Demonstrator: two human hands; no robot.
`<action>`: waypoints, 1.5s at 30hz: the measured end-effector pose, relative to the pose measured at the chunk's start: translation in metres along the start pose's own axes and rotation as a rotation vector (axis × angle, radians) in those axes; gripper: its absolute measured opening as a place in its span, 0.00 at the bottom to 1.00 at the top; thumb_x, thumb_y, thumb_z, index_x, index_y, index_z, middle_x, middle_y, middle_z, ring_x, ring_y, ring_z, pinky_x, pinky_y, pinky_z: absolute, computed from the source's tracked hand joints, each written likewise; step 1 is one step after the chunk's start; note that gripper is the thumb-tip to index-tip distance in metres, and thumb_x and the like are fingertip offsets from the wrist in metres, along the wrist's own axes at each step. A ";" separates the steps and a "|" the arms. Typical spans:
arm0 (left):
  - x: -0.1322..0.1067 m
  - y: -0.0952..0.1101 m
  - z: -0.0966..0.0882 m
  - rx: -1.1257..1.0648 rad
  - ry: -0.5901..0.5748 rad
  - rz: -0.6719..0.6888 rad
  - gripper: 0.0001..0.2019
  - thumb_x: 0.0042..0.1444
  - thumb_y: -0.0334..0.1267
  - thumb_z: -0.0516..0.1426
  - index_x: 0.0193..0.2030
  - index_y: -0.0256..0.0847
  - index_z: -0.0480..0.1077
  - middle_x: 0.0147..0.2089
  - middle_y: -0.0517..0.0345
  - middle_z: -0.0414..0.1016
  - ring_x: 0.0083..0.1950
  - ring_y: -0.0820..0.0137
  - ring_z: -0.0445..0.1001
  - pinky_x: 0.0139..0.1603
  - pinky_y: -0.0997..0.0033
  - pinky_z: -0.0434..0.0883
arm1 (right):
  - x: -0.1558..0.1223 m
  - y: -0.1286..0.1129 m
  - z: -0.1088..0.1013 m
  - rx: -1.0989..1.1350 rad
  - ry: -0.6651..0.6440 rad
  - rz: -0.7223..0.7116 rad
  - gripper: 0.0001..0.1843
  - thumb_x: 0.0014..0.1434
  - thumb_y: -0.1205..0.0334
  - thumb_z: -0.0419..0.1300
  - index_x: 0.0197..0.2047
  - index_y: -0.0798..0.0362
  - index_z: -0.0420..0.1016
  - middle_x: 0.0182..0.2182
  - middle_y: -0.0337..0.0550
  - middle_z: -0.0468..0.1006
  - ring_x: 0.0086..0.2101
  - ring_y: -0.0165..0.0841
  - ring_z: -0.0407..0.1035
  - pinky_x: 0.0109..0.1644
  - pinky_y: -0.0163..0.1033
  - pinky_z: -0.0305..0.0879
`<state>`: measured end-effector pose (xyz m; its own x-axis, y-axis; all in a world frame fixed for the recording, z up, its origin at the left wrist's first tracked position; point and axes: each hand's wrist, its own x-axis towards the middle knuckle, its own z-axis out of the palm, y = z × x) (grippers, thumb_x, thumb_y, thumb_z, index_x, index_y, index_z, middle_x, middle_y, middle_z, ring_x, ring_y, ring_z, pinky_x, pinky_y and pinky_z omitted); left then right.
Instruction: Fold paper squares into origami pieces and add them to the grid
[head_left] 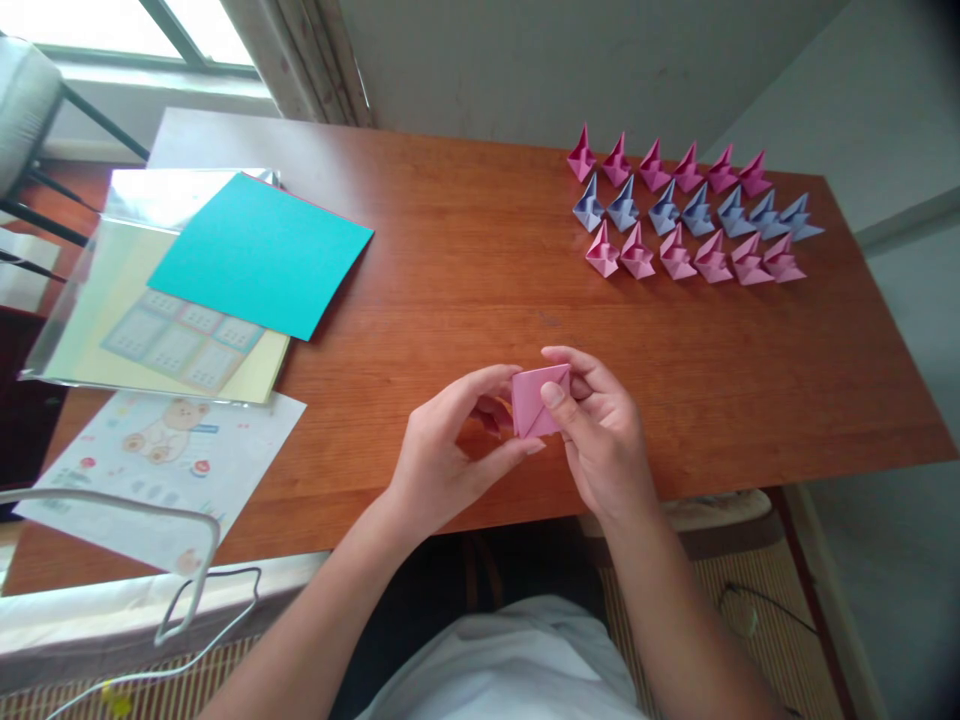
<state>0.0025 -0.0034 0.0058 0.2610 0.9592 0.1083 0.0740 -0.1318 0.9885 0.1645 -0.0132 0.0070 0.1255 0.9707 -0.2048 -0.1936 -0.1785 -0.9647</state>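
I hold a small folded square of pink paper (534, 400) above the brown wooden counter (465, 290), close to its near edge. My right fingers (592, 372) grip it, thumb pressed flat on the face turned towards me and the others behind. My left fingers (480, 382) curve round its opposite side, the index at the upper corner and the thumb along the lower edge, so both hands have hold of it.

Beyond and to the right of the pink square stand three rows of pointed folded-paper shapes: six deep pink ones (688, 174) farthest off, seven periwinkle-blue ones (697, 215) in the middle, six lighter pink ones (712, 262) nearest. Well to the left of the square, a white sheet printed with a teddy bear (165, 465) lies flat, and a bent white metal bar (112, 507) crosses my view of it.

Beyond that sheet, still left of the square, lies a clear plastic sleeve (64, 300). It holds pale yellow paper (266, 372); a pastel panelled print (184, 338) shows there too, whether inside or on top I can't tell. A flat turquoise paper sheet (259, 260) covers part of the sleeve.
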 end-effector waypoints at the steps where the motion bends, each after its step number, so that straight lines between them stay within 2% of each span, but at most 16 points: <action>1: 0.000 0.000 0.000 0.003 0.000 0.001 0.26 0.52 0.39 0.71 0.57 0.41 0.71 0.46 0.52 0.82 0.39 0.68 0.80 0.44 0.68 0.80 | 0.000 0.000 0.000 -0.006 -0.003 -0.015 0.18 0.60 0.51 0.69 0.52 0.42 0.76 0.40 0.37 0.81 0.40 0.33 0.77 0.45 0.39 0.75; 8: 0.000 -0.002 -0.001 0.014 -0.034 0.021 0.25 0.54 0.39 0.70 0.57 0.40 0.72 0.47 0.50 0.82 0.39 0.68 0.80 0.44 0.68 0.80 | 0.004 0.001 -0.004 -0.056 0.000 -0.081 0.13 0.58 0.51 0.70 0.44 0.45 0.77 0.37 0.38 0.80 0.37 0.33 0.75 0.43 0.38 0.74; 10: 0.000 -0.001 -0.001 0.048 -0.032 0.028 0.21 0.57 0.38 0.68 0.56 0.39 0.73 0.45 0.51 0.82 0.39 0.69 0.80 0.43 0.70 0.80 | 0.005 0.000 -0.007 -0.065 -0.009 -0.092 0.12 0.58 0.52 0.70 0.42 0.46 0.76 0.36 0.37 0.79 0.36 0.32 0.74 0.41 0.38 0.73; 12: 0.001 0.001 -0.002 0.118 -0.008 0.039 0.13 0.59 0.37 0.66 0.50 0.39 0.76 0.41 0.53 0.83 0.37 0.70 0.80 0.41 0.72 0.79 | 0.006 -0.002 -0.010 -0.094 -0.022 -0.131 0.10 0.58 0.53 0.70 0.40 0.46 0.76 0.35 0.37 0.79 0.35 0.32 0.74 0.40 0.38 0.73; 14: 0.001 0.003 -0.003 0.189 0.022 0.053 0.06 0.60 0.37 0.65 0.43 0.40 0.77 0.36 0.56 0.83 0.34 0.71 0.79 0.39 0.74 0.78 | 0.006 -0.006 -0.014 -0.161 -0.036 -0.188 0.08 0.59 0.55 0.69 0.41 0.45 0.78 0.36 0.38 0.81 0.37 0.34 0.75 0.42 0.39 0.74; 16: 0.002 0.004 -0.004 0.236 0.044 0.068 0.04 0.59 0.36 0.65 0.40 0.41 0.78 0.34 0.58 0.83 0.32 0.72 0.79 0.38 0.75 0.77 | 0.005 -0.011 -0.016 -0.260 -0.057 -0.257 0.07 0.61 0.57 0.68 0.43 0.43 0.80 0.39 0.39 0.82 0.40 0.35 0.76 0.45 0.41 0.74; 21: 0.002 0.006 -0.006 0.285 0.037 0.126 0.02 0.59 0.33 0.65 0.38 0.42 0.79 0.34 0.60 0.84 0.31 0.73 0.80 0.36 0.78 0.75 | 0.006 -0.024 -0.019 -0.507 -0.109 -0.441 0.08 0.64 0.61 0.65 0.46 0.42 0.81 0.41 0.38 0.83 0.43 0.36 0.76 0.48 0.43 0.72; 26: 0.003 0.009 -0.005 0.307 0.002 0.128 0.02 0.59 0.32 0.65 0.38 0.43 0.79 0.34 0.61 0.85 0.31 0.73 0.80 0.36 0.78 0.75 | 0.007 -0.028 -0.018 -0.578 -0.101 -0.529 0.06 0.64 0.61 0.65 0.45 0.42 0.81 0.40 0.39 0.82 0.42 0.37 0.76 0.45 0.43 0.72; 32: 0.003 0.009 -0.005 0.351 -0.026 0.211 0.03 0.59 0.31 0.65 0.38 0.42 0.78 0.34 0.61 0.85 0.31 0.75 0.80 0.35 0.81 0.74 | 0.006 -0.028 -0.018 -0.571 -0.080 -0.528 0.05 0.63 0.61 0.67 0.43 0.42 0.81 0.36 0.37 0.83 0.36 0.34 0.75 0.40 0.41 0.71; 39: 0.001 0.004 -0.005 0.344 -0.031 0.332 0.06 0.58 0.27 0.66 0.40 0.38 0.76 0.35 0.59 0.83 0.33 0.77 0.80 0.37 0.83 0.74 | 0.007 -0.025 -0.020 -0.502 -0.063 -0.520 0.05 0.62 0.63 0.69 0.41 0.43 0.84 0.35 0.35 0.85 0.36 0.32 0.78 0.40 0.37 0.72; 45: 0.000 0.000 -0.004 0.373 -0.034 0.375 0.05 0.58 0.27 0.66 0.40 0.36 0.75 0.36 0.57 0.83 0.34 0.77 0.80 0.38 0.84 0.73 | 0.007 -0.023 -0.021 -0.487 -0.030 -0.479 0.03 0.61 0.62 0.70 0.38 0.43 0.84 0.34 0.34 0.85 0.35 0.31 0.77 0.39 0.36 0.71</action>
<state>-0.0019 -0.0025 0.0066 0.3663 0.8212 0.4377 0.3056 -0.5504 0.7769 0.1902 -0.0056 0.0245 0.0595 0.9633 0.2616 0.3377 0.2272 -0.9134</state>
